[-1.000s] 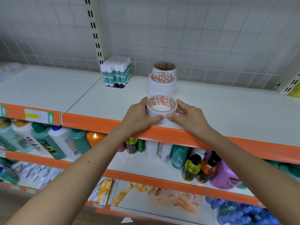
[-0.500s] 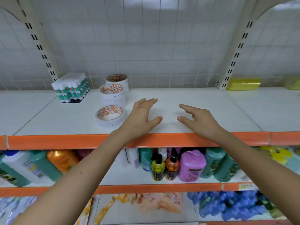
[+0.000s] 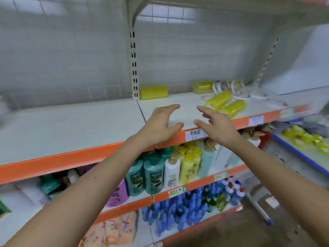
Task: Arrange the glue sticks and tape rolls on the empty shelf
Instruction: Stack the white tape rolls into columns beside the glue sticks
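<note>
Shelf bare below, we've turned right: left hand and right hand empty, fingers spread, seeking upper-right tape rolls.

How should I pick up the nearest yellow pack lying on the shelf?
Grip its middle with the right hand, fingers over it from above and the front: the yellow pack is a cylinder lying on its side, and another pack lies close behind it.

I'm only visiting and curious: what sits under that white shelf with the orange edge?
A row of bottles: teal bottles, a white bottle, yellow bottles, a purple bottle. The left forearm covers part of the row; the far left is blurred.
</note>
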`<action>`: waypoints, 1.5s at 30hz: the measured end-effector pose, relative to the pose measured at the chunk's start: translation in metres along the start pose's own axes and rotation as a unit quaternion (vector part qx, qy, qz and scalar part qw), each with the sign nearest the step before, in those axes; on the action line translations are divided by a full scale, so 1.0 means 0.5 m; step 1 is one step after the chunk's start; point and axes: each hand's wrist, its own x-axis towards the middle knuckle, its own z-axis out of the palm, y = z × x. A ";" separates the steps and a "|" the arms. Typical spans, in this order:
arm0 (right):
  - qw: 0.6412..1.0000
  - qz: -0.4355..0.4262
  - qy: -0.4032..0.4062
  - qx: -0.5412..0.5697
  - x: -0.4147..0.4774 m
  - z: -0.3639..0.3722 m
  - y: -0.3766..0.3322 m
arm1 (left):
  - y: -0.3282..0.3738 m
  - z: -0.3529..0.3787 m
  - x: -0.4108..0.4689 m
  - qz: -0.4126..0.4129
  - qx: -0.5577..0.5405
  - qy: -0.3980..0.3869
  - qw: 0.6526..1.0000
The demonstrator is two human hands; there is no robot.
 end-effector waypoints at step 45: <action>0.969 -0.099 -0.192 -0.122 0.496 -0.568 0.981 | 0.344 0.736 0.907 -0.085 0.090 -0.067 0.990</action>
